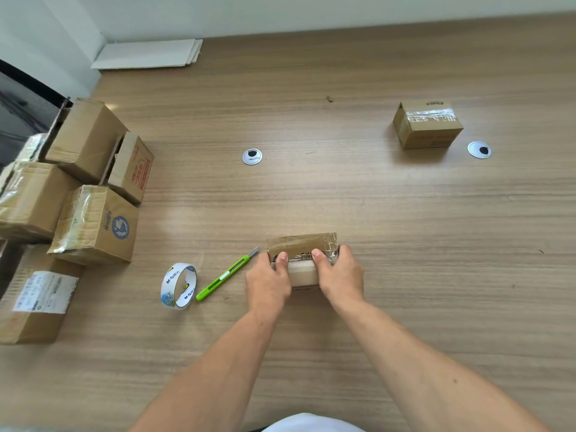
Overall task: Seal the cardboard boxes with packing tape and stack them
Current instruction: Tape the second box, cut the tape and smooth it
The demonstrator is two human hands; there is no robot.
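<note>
A small cardboard box point(301, 246) lies on the wooden table in front of me, with clear tape across its top. My left hand point(268, 280) grips its left end, thumb on the top edge. My right hand point(340, 274) grips its right end in the same way. A roll of clear packing tape point(178, 285) stands on edge to the left of the box. Between the roll and my left hand lies a green utility knife point(225, 275), its blade pointing toward the box. A taped box point(427, 124) sits alone at the far right.
Several cardboard boxes point(93, 224) crowd the table's left edge, some stacked. Flat white sheets point(149, 54) lie at the back left by the wall. Two round cable grommets point(252, 156) point(479, 149) are set into the table point(343, 188).
</note>
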